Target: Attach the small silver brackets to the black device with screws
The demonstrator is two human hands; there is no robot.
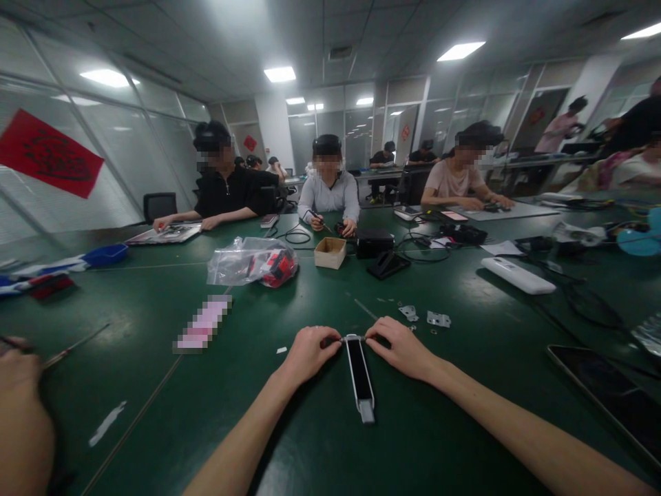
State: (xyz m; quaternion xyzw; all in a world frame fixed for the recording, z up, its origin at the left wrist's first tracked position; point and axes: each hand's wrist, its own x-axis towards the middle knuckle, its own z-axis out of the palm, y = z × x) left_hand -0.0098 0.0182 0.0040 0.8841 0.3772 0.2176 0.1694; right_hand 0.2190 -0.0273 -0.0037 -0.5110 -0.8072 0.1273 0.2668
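A long, slim device with a black face and a pale frame lies on the green table, a light grey tab at its near end. At its far end, my left hand pinches thumb and fingers together on the left side. My right hand makes a similar pinch on the right. Tiny silvery bits show at both fingertips, too small to name. Beyond my right hand lie two small metal plates and several tiny pieces.
A clear plastic bag with red and black items, a small open box and a black stand are farther back. A white device and a dark tablet lie right. Another person's hand is at far left; co-workers sit opposite.
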